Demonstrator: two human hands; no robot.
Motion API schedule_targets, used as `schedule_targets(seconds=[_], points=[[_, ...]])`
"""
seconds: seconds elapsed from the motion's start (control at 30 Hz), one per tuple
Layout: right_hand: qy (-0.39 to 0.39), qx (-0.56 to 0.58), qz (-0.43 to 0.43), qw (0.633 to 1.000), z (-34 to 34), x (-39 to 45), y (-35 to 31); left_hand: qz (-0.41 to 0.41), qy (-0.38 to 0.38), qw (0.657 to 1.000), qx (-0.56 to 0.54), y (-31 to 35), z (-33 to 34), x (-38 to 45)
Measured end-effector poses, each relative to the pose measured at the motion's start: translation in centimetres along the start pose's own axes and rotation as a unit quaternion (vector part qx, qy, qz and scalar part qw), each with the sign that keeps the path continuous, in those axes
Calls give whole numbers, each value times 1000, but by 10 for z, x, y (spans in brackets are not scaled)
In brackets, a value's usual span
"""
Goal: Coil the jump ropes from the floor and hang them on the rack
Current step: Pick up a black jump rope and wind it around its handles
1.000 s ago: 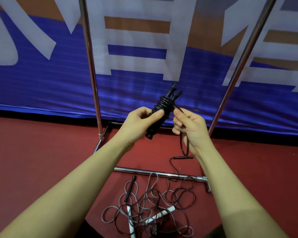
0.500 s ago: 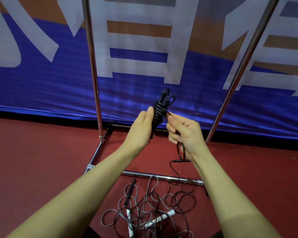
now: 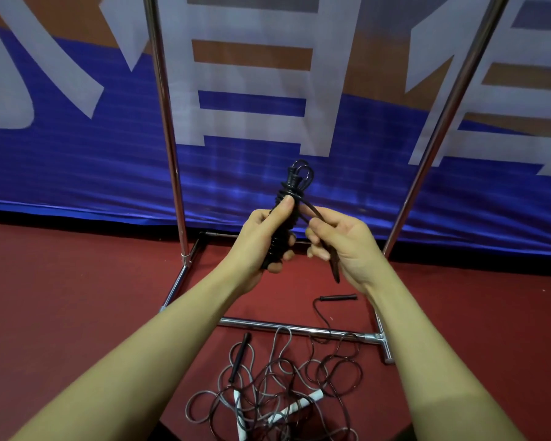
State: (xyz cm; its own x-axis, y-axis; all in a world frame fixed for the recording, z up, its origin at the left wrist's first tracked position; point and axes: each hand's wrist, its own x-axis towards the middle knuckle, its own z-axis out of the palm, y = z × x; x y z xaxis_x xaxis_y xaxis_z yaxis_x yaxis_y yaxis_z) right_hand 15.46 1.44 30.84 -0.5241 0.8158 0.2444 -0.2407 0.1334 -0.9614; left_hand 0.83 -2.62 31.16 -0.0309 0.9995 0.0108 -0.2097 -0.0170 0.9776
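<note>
**A:** Entry, head view. Where is the rope in hand?

**B:** The left hand [image 3: 261, 243] grips the coiled black jump rope [image 3: 283, 218], fingers curled round the lower half, thumb pressed high on the wraps. The bundle's long axis runs near upright, tilted slightly right, with small loops poking out of the top.

**A:** And the other hand?

**B:** The right hand [image 3: 341, 246] pinches the free tail [image 3: 312, 214], which leaves the bundle just above the left thumb and runs down-right through the fingers. The tail's end shows below the palm. So the tail lies to the right of the bundle, hands just beside each other.

**A:** Judgement on the next step?

**B:** Probably tucking or cinching the tail; the right hand is the nearer one for that. The rack's top bar is out of frame, so the hanging spot cannot be seen.

**A:** Materials?

**B:** The cord is thin, glossy and springy, and tight wraps give the bundle a ribbed surface. The rack [image 3: 169, 128] is polished metal tube. On the matte red floor [image 3: 77, 297] lies a tangle of loose ropes [image 3: 283, 386], dark and grey cords with black and white handles, touching the rack's base bar.
</note>
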Motion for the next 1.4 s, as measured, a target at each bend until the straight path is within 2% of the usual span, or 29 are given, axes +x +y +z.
schedule_targets(seconds=[0.07,0.23,0.3,0.43,0.53,0.63,0.77,0.87,1.03,1.1,1.17,1.3,1.4], points=[[0,-17,-2,1000,-2,-2,0,0,1,1000,17,3,-1,1],[71,-100,-1,992,2,0,6,-34,148,988,32,-2,-2,2],[95,-127,-2,987,3,1,8,-36,171,984,27,-3,-3,2],[129,-90,13,988,3,2,8,-38,145,988,28,1,-2,2],[133,-63,25,989,4,2,11,-47,44,997,52,4,-2,2],[132,21,35,990,1,3,9,-65,-41,997,21,6,-2,2],[82,82,26,993,-2,3,12,-56,-25,998,-15,2,-3,1],[63,77,14,995,-2,5,16,-20,-6,998,56,-2,-5,1],[61,22,-1,998,-7,7,22,32,110,989,93,-4,-4,5],[59,11,2,998,-6,8,25,79,140,972,174,-4,-3,5],[49,9,-1,999,-4,8,26,109,148,945,270,-5,1,1],[32,13,-7,999,0,4,21,111,147,917,354,-5,3,-2],[27,19,-13,999,4,0,18,107,128,927,337,-1,-1,-3]])
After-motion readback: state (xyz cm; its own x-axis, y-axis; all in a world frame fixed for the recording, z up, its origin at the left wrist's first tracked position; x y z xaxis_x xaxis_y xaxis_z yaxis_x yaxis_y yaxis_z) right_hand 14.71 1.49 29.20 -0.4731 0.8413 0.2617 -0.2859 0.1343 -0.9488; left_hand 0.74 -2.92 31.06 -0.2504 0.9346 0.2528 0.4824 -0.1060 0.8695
